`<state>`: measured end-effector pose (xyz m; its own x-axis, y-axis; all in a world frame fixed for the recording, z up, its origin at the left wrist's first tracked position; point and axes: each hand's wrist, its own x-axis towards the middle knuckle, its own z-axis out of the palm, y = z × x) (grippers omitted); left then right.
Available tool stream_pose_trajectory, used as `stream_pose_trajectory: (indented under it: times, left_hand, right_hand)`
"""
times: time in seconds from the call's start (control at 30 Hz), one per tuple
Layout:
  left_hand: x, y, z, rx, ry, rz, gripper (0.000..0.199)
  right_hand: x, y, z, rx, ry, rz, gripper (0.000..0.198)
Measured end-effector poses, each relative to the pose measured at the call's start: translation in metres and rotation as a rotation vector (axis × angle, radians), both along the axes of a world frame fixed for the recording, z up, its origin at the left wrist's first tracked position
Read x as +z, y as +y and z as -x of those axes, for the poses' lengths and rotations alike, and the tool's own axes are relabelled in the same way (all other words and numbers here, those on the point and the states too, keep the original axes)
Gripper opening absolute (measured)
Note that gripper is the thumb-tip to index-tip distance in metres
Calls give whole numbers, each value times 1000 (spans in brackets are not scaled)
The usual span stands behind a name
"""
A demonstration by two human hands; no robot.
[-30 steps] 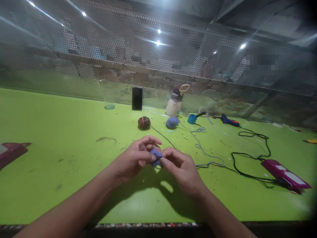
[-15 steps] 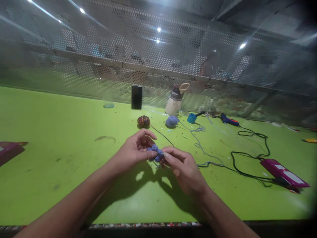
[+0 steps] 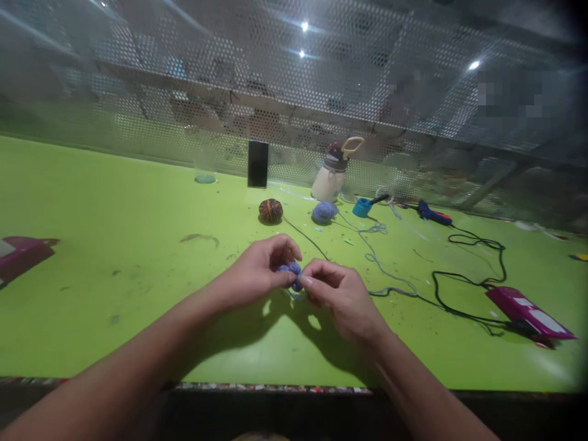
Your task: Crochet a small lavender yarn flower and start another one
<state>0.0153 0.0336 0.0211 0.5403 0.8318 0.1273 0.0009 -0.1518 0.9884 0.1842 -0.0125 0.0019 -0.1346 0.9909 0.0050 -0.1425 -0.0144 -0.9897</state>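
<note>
Two hands, the left hand (image 3: 257,269) and the right hand (image 3: 342,297), hold a small blue yarn piece (image 3: 294,268) at the centre of the frame. The left thumb presses on it, forefinger arched above; the right thumb and forefinger pinch its right edge. Gripping from both sides probably steadies something so soft. Fingers cover much of it, so its full shape cannot be told, nor whether a hook is there.

Just above centre, a multicoloured ball (image 3: 271,211) and a blue ball (image 3: 324,212) rest on the green table (image 3: 114,208), likely placed so their strands unroll freely; both strands pass out of sight behind the right hand. Farther up stand a phone (image 3: 258,164) and a bottle (image 3: 327,185). At right, a black cord (image 3: 435,291) winds between a glue gun (image 3: 434,213) and a purple box (image 3: 530,312). Another purple thing (image 3: 22,257) is cut off at the left edge. Shapes behind the mesh (image 3: 275,79), upper frame, are too blurred to name.
</note>
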Motion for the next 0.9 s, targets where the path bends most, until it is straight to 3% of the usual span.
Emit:
stream_pose_trajectory:
  times: [0.23,0.47,0.67,0.9]
  left_hand:
    - [1,1,2,-70,-59,177,18]
    - [-2,4,5,-59,-172,238,21]
    - [-10,0,0,-67,-363,440,33]
    - [-13,-1,-1,-72,-317,477,32]
  right_hand:
    - [-3,4,0,154,307,184,19]
    - [-4,8,-2,182,326,157,22]
    - [0,6,-4,192,319,149,24]
    - [-3,6,-3,150,255,163,27]
